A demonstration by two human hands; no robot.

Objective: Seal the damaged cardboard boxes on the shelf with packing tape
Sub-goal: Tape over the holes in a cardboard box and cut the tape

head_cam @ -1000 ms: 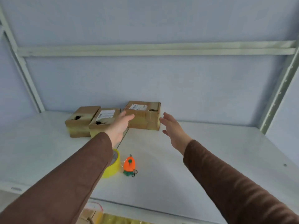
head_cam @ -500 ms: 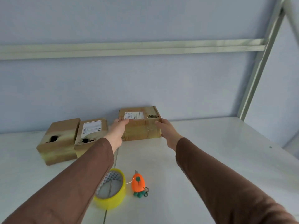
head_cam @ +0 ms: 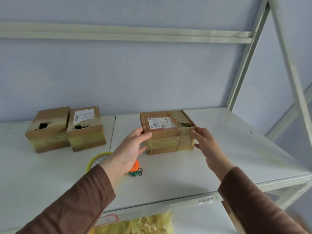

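The torn cardboard box [head_cam: 167, 132] sat on the white shelf [head_cam: 228, 149] directly ahead of and between both hands, its long axis running left to right across the view. The left hand [head_cam: 130, 152] touched its near-left corner with spread fingers, while the right hand [head_cam: 206, 144], fingers relaxed, met the near-right corner. Both hands seemed equally near; the yellow packing tape roll [head_cam: 96, 160] lay beneath the left wrist.

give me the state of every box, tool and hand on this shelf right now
right cardboard box with label: hole in top corner, held between both hands
middle cardboard box: torn hole, unsealed
left cardboard box: torn hole, unsealed
yellow tape roll: lying flat, untouched
orange carrot-shaped cutter: lying idle
left hand: touching box
right hand: touching box
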